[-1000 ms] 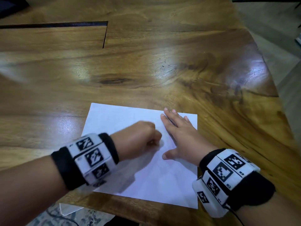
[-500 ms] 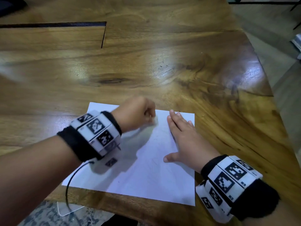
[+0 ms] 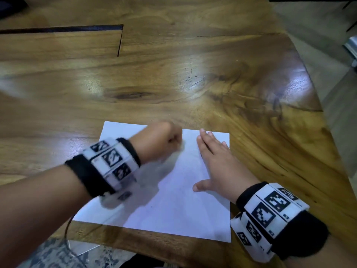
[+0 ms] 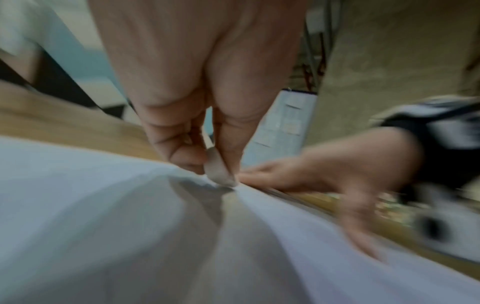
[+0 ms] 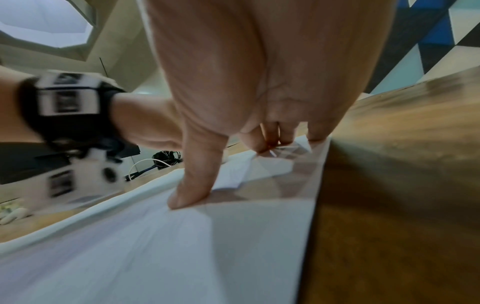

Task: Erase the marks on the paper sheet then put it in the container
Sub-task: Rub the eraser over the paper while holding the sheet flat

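A white paper sheet lies flat on the wooden table near its front edge. My left hand is curled over the sheet's far part and pinches a small pale eraser, whose tip touches the paper. My right hand lies flat on the sheet's right side, fingers straight and thumb spread, pressing the paper down. Faint grey smudges show in the middle of the sheet. No container shows in any view.
The table's right edge curves away to a tiled floor. A dark slot cuts the tabletop at the far left. A patterned rug and a clear object lie below the front edge.
My left hand with the eraser has moved away from me across the sheet toward its far edge. The right hand has stayed pressed on the paper.
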